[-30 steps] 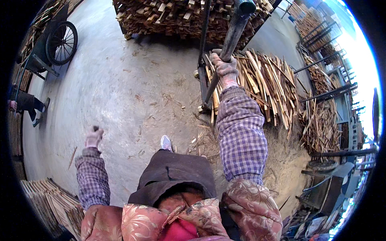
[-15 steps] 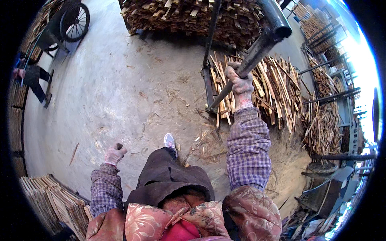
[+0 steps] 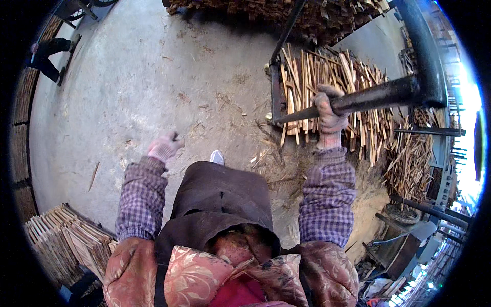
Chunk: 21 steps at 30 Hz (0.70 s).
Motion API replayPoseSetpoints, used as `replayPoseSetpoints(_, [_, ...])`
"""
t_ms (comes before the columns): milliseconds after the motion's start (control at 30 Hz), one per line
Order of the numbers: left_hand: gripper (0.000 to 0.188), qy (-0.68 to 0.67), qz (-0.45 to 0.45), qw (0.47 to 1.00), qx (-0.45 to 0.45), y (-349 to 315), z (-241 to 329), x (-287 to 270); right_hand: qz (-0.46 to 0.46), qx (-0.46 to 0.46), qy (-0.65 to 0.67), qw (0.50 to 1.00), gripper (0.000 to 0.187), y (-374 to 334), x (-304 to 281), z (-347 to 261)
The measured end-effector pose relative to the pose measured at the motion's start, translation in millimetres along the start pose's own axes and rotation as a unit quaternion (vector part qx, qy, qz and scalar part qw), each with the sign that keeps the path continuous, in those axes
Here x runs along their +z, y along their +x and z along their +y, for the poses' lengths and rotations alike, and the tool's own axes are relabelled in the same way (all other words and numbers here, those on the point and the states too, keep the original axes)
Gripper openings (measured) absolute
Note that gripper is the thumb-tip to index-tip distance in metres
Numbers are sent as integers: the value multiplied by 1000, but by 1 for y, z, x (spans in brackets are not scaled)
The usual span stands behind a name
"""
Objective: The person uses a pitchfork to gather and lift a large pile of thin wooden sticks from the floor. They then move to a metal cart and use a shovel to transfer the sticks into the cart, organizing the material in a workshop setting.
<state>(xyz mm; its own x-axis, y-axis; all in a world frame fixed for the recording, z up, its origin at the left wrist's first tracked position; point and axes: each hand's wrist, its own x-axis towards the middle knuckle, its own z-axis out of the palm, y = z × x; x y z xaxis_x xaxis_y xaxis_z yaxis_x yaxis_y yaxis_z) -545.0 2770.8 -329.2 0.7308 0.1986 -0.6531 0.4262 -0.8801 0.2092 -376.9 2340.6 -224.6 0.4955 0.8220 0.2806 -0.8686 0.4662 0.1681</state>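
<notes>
My right hand [image 3: 331, 113], in a dirty whitish knit glove, is closed round a dark metal bar [image 3: 376, 95]. The bar belongs to a black metal frame that rises toward the upper right, where a thick tube [image 3: 422, 48] crosses its end. Behind and below that hand lies a pile of long thin wood strips [image 3: 365, 120] on the floor. My left hand [image 3: 165, 145], gloved likewise, hangs over the concrete floor, away from any object. Its fingers are curled and a little blurred; nothing shows in them.
A large stack of wood pieces [image 3: 286, 13] stands ahead. Thin boards [image 3: 71, 240] are stacked at the lower left. Scraps litter the concrete floor [image 3: 128, 82]. Another person [image 3: 48, 56] is at the far left. Machinery [image 3: 404, 245] and more strips [image 3: 409, 169] line the right side.
The metal bar has swung from steeply slanted to nearly level, my right hand still on it and shifted right. My left hand has moved forward and right. The view has shifted.
</notes>
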Motion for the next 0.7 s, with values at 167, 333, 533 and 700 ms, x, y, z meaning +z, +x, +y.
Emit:
replayPoseSetpoints(167, [50, -7, -50, 994, 93, -6, 53, -14, 2, -146, -373, 916, 60, 26, 4, -24])
replayPoseSetpoints(333, [52, -39, -58, 996, 59, -45, 6, 34, 85, -232, -378, 892, 61, 51, -11, -28])
replayPoseSetpoints(533, [49, 17, -93, 993, -77, -103, -85, 101, -4, -114, -237, 965, 45, 13, -17, -54])
replayPoseSetpoints(700, [51, -29, -120, 990, -75, -142, -117, 157, -101, -111, -232, 961, 38, -18, -8, -32])
